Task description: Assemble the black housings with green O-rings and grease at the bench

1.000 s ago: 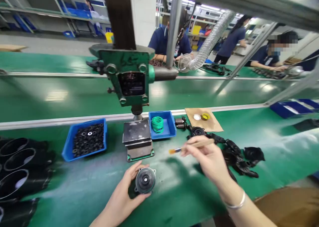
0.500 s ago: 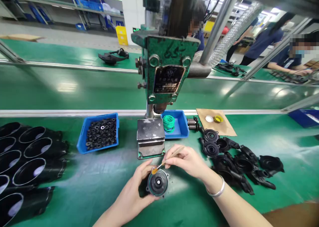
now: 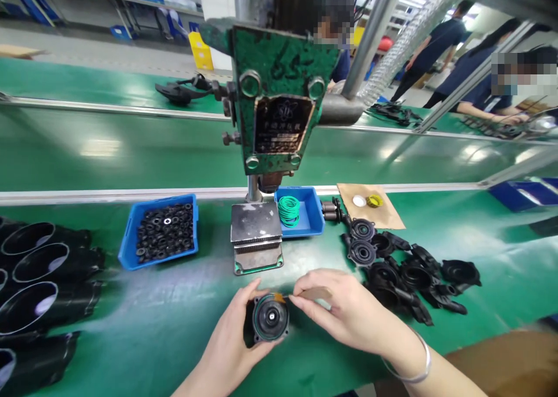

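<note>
My left hand (image 3: 235, 333) grips a round black housing (image 3: 271, 322) by its left side, thumb below and fingers above. A green ring runs round the housing's rim, and a small bright metal piece sits at its centre. A small brush (image 3: 316, 294) is pinched in my right hand (image 3: 337, 307). Its orange-brown bristles touch the upper rim of the housing; fingers cover part of the handle. Just beyond stands the press's metal block (image 3: 256, 222), below the green press head (image 3: 279, 95).
A blue bin (image 3: 124, 246) of small black rings stands left; another blue bin (image 3: 311, 217) holds green rings. Black housings (image 3: 410, 275) lie to the right, black cylinders (image 3: 32, 307) to the left. An open yellow tub (image 3: 374, 201) sits on cardboard (image 3: 392, 215). Co-workers (image 3: 492, 89) are beyond.
The brush tip has moved along the housing's rim from its upper left to its upper right. My right hand has turned and come nearer. The camera view has shifted slightly.
</note>
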A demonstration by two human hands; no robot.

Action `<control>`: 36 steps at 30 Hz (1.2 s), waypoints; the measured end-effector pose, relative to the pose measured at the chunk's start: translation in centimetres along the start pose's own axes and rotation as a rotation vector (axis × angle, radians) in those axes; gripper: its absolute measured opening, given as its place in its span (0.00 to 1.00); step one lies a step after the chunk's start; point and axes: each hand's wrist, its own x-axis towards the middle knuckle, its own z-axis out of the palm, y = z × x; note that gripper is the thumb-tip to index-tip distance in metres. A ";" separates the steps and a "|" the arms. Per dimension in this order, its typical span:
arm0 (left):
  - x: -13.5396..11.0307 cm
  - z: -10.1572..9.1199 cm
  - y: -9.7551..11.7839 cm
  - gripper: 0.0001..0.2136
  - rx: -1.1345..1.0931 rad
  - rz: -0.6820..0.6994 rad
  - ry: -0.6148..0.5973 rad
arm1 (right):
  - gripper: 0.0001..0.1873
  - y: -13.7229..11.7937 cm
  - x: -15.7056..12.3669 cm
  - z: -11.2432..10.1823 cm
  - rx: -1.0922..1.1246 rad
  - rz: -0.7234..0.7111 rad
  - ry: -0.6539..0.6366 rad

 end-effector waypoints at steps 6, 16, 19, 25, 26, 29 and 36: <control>-0.1 0.8 0.9 0.40 0.157 0.066 0.130 | 0.03 -1.2 -2.9 1.1 -0.118 0.009 0.030; -0.2 1.5 1.0 0.46 0.253 0.107 0.242 | 0.05 -3.1 -4.6 4.3 -0.022 -0.097 0.223; -0.1 1.6 1.1 0.48 0.249 0.123 0.256 | 0.09 -3.4 -4.5 4.6 0.026 -0.165 0.288; -0.3 1.5 1.3 0.44 0.234 0.183 0.277 | 0.11 -4.2 -3.4 4.9 -0.252 -0.412 0.260; -0.3 1.4 1.4 0.42 0.235 0.191 0.278 | 0.11 -4.3 -3.1 5.1 -0.327 -0.454 0.235; -0.3 1.3 1.4 0.39 0.232 0.199 0.260 | 0.14 -4.1 -2.4 6.0 -0.490 -0.527 0.169; -0.1 1.3 1.5 0.41 0.211 0.165 0.264 | 0.15 -3.7 -3.5 6.7 -0.594 -0.589 0.091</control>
